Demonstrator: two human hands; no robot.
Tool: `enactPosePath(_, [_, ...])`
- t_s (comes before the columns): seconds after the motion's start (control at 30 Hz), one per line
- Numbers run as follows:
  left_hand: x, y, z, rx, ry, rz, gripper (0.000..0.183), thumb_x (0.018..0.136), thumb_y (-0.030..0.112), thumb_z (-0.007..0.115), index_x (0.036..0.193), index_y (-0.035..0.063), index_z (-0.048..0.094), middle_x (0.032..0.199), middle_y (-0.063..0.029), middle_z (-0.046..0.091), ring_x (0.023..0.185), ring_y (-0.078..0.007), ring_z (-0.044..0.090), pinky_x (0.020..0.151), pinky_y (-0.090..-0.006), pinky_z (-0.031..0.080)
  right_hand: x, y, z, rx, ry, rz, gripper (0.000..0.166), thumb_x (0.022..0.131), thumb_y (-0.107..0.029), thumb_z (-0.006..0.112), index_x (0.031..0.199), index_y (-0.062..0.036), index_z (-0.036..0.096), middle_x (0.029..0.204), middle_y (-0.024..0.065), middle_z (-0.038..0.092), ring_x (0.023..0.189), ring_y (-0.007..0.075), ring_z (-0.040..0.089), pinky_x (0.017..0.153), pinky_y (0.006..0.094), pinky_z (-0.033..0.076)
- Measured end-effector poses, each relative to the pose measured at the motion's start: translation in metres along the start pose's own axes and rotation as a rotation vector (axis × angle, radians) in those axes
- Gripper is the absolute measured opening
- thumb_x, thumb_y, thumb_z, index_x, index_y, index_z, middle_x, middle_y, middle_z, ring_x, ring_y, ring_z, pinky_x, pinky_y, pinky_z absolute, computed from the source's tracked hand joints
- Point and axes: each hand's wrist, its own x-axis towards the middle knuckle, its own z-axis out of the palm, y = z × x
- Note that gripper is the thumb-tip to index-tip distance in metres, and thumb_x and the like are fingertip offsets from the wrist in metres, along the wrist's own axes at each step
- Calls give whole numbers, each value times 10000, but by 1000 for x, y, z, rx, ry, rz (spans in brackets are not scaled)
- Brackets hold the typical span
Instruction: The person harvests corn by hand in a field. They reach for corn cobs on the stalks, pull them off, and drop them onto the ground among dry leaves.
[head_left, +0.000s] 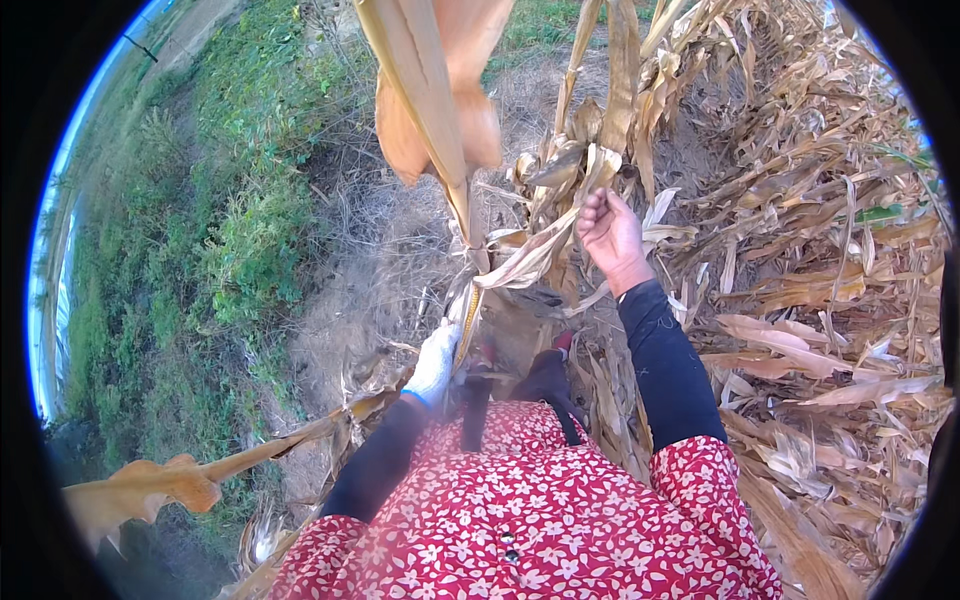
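Observation:
A white knitted glove with a blue cuff covers my left hand (436, 361), which is closed around the lower part of a maize ear still in its husk. Yellow kernels of the ear (471, 315) show where the husk is parted. From the ear a dry husk strip (529, 262) stretches up and right to my bare right hand (611, 234), whose curled fingers grip its end. Beside the ear rises a dry maize stalk with a broad tan leaf (427, 97), close to the camera. My left fingertips are partly hidden by the ear and glove.
Another dry maize plant (577, 161) stands just beyond my right hand. Flattened dry stalks and leaves (810, 285) cover the right side. Green weeds (225, 225) grow on the left beyond bare soil (352, 292). A long dry leaf (172, 484) juts out at lower left.

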Motion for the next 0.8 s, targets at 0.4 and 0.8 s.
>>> enactPosePath(0.4, [33, 34, 7, 800, 35, 366, 417, 999, 366, 528, 937, -29, 647, 743, -205, 643, 610, -224, 559, 573, -412, 446, -133, 140, -14, -1596, -126, -20, 637, 897, -337, 686, 1295, 91, 431, 1112, 228, 602, 1049, 298, 623, 886, 389, 502])
enactPosePath(0.8, [54, 44, -13, 412, -161, 396, 432, 1019, 356, 490, 960, -33, 668, 798, -14, 652, 671, -126, 558, 620, -345, 470, -87, 141, -38, -2180, -189, -139, 716, 747, -150, 688, 1358, -4, 345, 1111, 279, 582, 846, 438, 668, 719, 536, 526])
